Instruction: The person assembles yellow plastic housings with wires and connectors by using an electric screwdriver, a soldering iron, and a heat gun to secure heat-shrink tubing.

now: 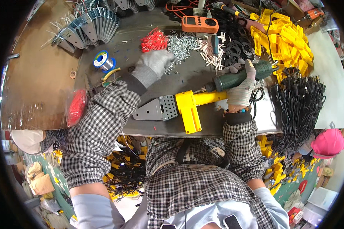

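Nearest lies the checked apron, below both hands, with checked sleeves reaching past it over the front edge of the surface. Just beyond that edge, between the hands but nearer the body, the yellow housing lies with its handle running toward the right hand and a grey metal plate against its other side, below the left hand. The gloved right hand is wrapped around a green power driver, its bit slanting toward the housing; I cannot tell whether that hand also presses the yellow handle. Farther out, the gloved left hand is curled at the near side of the heaped screws; its fingertips are hidden, so whether it has one I cannot tell.

The step looks like fetching a screw for the driver. Best to pinch a single screw by its shank, point outward, with the bit held clear of the housing meanwhile. Before driving, square the plate to the housing, line the driver up straight with the hole and ease off as the head seats. Beyond the left hand sit red pieces, and white pegs lie past the right, so watch for strays among the screws
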`<action>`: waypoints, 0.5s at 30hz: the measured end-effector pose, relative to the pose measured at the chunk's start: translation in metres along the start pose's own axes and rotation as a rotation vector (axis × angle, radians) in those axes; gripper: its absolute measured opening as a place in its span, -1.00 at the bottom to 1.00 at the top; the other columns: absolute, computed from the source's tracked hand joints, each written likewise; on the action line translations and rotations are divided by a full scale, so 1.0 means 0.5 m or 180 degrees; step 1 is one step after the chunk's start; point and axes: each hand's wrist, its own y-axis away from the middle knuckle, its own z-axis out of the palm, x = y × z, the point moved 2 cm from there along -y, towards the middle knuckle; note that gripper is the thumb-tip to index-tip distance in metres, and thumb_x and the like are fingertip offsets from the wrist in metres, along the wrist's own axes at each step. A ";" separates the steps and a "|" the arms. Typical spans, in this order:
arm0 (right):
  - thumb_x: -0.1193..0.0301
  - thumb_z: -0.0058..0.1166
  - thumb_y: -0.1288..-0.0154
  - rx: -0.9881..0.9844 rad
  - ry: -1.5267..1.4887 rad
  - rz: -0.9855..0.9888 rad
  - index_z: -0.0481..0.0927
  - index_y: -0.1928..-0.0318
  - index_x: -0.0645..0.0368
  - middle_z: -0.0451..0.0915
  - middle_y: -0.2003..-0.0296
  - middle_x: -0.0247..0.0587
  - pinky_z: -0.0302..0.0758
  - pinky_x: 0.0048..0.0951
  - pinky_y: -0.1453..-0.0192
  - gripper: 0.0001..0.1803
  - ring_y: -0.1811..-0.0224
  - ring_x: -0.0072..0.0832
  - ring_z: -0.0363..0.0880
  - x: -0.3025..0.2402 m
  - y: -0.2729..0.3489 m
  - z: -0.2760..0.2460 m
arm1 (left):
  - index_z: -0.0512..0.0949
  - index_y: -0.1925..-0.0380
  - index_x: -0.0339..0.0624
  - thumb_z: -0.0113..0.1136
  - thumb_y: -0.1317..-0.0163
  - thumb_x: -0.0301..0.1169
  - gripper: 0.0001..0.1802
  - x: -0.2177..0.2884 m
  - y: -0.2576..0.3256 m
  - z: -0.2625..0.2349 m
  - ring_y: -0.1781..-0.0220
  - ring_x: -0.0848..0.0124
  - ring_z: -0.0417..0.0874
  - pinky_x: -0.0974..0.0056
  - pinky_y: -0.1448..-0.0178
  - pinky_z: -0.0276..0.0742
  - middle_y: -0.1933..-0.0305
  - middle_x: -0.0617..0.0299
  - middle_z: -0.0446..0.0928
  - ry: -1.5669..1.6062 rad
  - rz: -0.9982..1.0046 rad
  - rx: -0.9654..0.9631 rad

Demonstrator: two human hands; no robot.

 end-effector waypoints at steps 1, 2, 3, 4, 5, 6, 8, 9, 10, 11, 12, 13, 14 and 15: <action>0.22 0.15 -0.27 -0.0002 -0.0021 0.0027 0.47 0.23 0.05 0.39 0.47 -0.47 0.48 -0.40 0.19 -0.78 0.45 -0.61 0.41 -0.001 0.000 0.000 | 0.57 0.38 -0.02 0.15 -0.06 -0.43 -0.90 -0.006 0.003 -0.005 0.29 0.21 0.64 0.16 0.26 0.58 0.36 0.20 0.53 0.0565 -0.0319 0.0205; 0.22 0.14 -0.28 -0.0015 -0.0030 0.0014 0.47 0.24 0.05 0.40 0.47 -0.48 0.48 -0.39 0.17 -0.78 0.45 -0.61 0.41 -0.003 -0.001 -0.001 | 0.55 0.43 -0.03 0.16 -0.04 -0.43 -0.93 -0.004 0.001 -0.005 0.29 0.22 0.64 0.16 0.26 0.59 0.39 0.21 0.52 0.0465 -0.0186 0.0105; 0.22 0.14 -0.28 -0.0009 -0.0028 0.0010 0.47 0.24 0.05 0.40 0.47 -0.48 0.48 -0.39 0.17 -0.78 0.45 -0.61 0.41 -0.003 0.000 -0.001 | 0.55 0.43 -0.03 0.16 -0.04 -0.43 -0.93 0.003 -0.003 -0.005 0.29 0.22 0.64 0.16 0.26 0.59 0.39 0.21 0.52 0.0470 -0.0182 0.0102; 0.22 0.14 -0.28 -0.0005 0.0015 0.0030 0.47 0.24 0.04 0.40 0.47 -0.48 0.48 -0.39 0.17 -0.78 0.45 -0.61 0.42 -0.002 0.001 -0.002 | 0.57 0.43 -0.03 0.15 -0.06 -0.42 -0.94 0.020 -0.011 0.004 0.26 0.24 0.65 0.18 0.25 0.60 0.38 0.23 0.54 -0.0021 0.0084 -0.0329; 0.22 0.15 -0.28 -0.0003 0.0060 0.0051 0.47 0.24 0.04 0.40 0.47 -0.48 0.48 -0.39 0.17 -0.78 0.45 -0.61 0.42 -0.001 0.002 -0.002 | 0.58 0.43 -0.02 0.14 -0.07 -0.41 -0.94 0.034 -0.016 0.013 0.24 0.26 0.67 0.20 0.23 0.61 0.37 0.24 0.56 -0.0514 0.0349 -0.0757; 0.22 0.15 -0.28 -0.0003 0.0065 0.0046 0.47 0.24 0.04 0.40 0.47 -0.48 0.48 -0.39 0.17 -0.78 0.45 -0.61 0.42 -0.001 0.001 -0.002 | 0.59 0.45 -0.05 0.12 -0.10 -0.39 -0.93 0.053 -0.015 0.015 0.23 0.28 0.68 0.21 0.22 0.63 0.36 0.24 0.59 -0.1129 0.0755 -0.0551; 0.22 0.14 -0.28 -0.0038 0.0081 -0.0015 0.47 0.24 0.04 0.41 0.46 -0.48 0.49 -0.38 0.18 -0.79 0.44 -0.61 0.42 0.000 -0.002 -0.003 | 0.58 0.46 -0.06 0.11 -0.11 -0.38 -0.92 0.065 -0.028 0.019 0.23 0.28 0.68 0.20 0.23 0.63 0.37 0.22 0.59 -0.1218 0.0747 -0.0866; 0.22 0.14 -0.28 -0.0034 0.0089 -0.0011 0.47 0.24 0.04 0.41 0.46 -0.48 0.49 -0.38 0.18 -0.79 0.44 -0.61 0.42 0.000 0.001 0.000 | 0.57 0.47 -0.08 0.10 -0.11 -0.38 -0.91 0.070 -0.031 0.021 0.24 0.27 0.68 0.19 0.23 0.63 0.38 0.20 0.58 -0.1305 0.0745 -0.1196; 0.25 0.13 -0.29 -0.0009 0.0030 -0.0007 0.47 0.23 0.09 0.39 0.46 -0.47 0.47 -0.40 0.16 -0.79 0.46 -0.60 0.41 0.000 0.004 0.006 | 0.56 0.50 -0.10 0.10 -0.10 -0.40 -0.91 0.075 -0.032 0.016 0.28 0.25 0.68 0.17 0.26 0.63 0.40 0.16 0.58 -0.1357 0.0739 -0.1196; 0.28 0.11 -0.30 0.0013 -0.0029 0.0003 0.46 0.22 0.14 0.38 0.47 -0.46 0.45 -0.42 0.14 -0.79 0.47 -0.59 0.39 0.001 0.007 0.011 | 0.56 0.50 -0.10 0.10 -0.10 -0.40 -0.91 0.071 -0.024 0.014 0.28 0.25 0.68 0.17 0.26 0.63 0.40 0.16 0.58 -0.1348 0.0724 -0.1200; 0.28 0.11 -0.30 0.0013 -0.0029 0.0005 0.46 0.22 0.14 0.38 0.47 -0.46 0.45 -0.42 0.14 -0.79 0.47 -0.59 0.39 0.001 0.008 0.014 | 0.56 0.46 -0.11 0.10 -0.10 -0.40 -0.92 0.065 -0.018 0.010 0.30 0.23 0.69 0.15 0.27 0.63 0.40 0.15 0.58 -0.1030 0.0588 -0.0883; 0.28 0.11 -0.31 0.0053 -0.0070 0.0020 0.46 0.22 0.14 0.38 0.47 -0.46 0.45 -0.42 0.14 -0.79 0.47 -0.59 0.39 0.001 0.010 0.015 | 0.56 0.42 -0.12 0.09 -0.11 -0.40 -0.91 0.058 -0.009 0.004 0.31 0.22 0.69 0.13 0.27 0.64 0.40 0.13 0.58 -0.0714 0.0446 -0.0568; 0.28 0.11 -0.31 0.0093 -0.0111 0.0038 0.46 0.22 0.14 0.38 0.48 -0.46 0.45 -0.42 0.14 -0.79 0.47 -0.59 0.39 0.002 0.010 0.016 | 0.56 0.42 -0.12 0.09 -0.11 -0.40 -0.91 0.050 0.011 0.003 0.31 0.22 0.69 0.13 0.27 0.64 0.40 0.13 0.58 -0.0718 0.0437 -0.0573; 0.28 0.11 -0.31 0.0113 -0.0126 0.0022 0.46 0.22 0.14 0.38 0.48 -0.46 0.45 -0.42 0.14 -0.79 0.47 -0.59 0.39 -0.001 0.010 0.013 | 0.53 0.38 -0.14 0.08 -0.12 -0.46 -0.92 0.046 0.036 -0.008 0.35 0.32 0.64 0.23 0.30 0.59 0.42 0.19 0.54 0.0217 -0.0131 -0.0525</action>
